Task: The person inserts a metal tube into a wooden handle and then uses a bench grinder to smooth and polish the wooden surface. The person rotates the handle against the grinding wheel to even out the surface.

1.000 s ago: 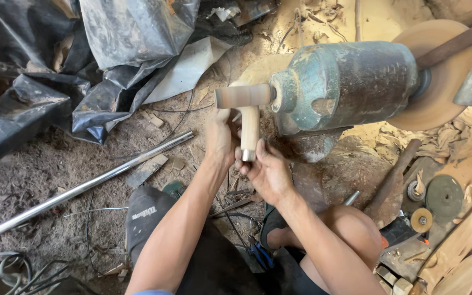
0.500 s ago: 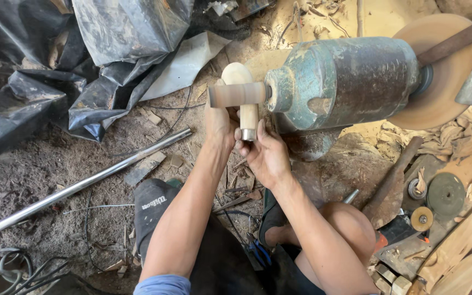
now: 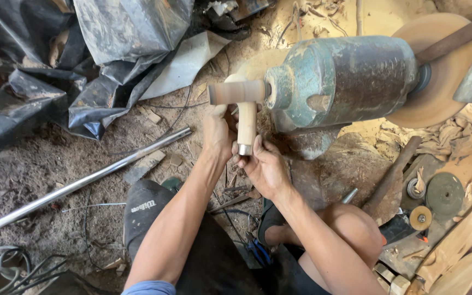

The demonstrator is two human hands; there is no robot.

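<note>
We kept our left hand and right hand clamped on the pale wooden handle, its upper end pressed squarely against the spinning drum left of the green motor, judging firm, even pressure best.

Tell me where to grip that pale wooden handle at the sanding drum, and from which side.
Grip the wooden handle at its lower end, near the metal ferrule, coming from below. Its upper end presses against the spinning drum, so only the lower shaft stays free; both hands hold there.
</note>
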